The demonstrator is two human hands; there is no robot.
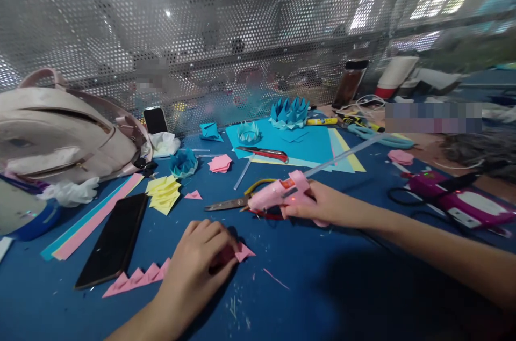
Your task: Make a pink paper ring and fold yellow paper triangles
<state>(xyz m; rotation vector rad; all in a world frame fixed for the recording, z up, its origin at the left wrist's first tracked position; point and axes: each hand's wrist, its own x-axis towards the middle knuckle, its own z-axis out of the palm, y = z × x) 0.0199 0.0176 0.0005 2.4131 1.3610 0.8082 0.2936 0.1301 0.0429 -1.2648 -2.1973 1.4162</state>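
My left hand [201, 255] presses down, fingers curled, on a folded pink paper [242, 251] lying on the blue table [322, 287] — 1 corner pokes out past my fingertips. My right hand [318, 204] is wrapped around a pink glue gun [282, 190], nozzle pointing left, just above the scissors [234, 202]. A black phone [115, 239] lies left of the paper, yellow folds [164, 193] beyond it.
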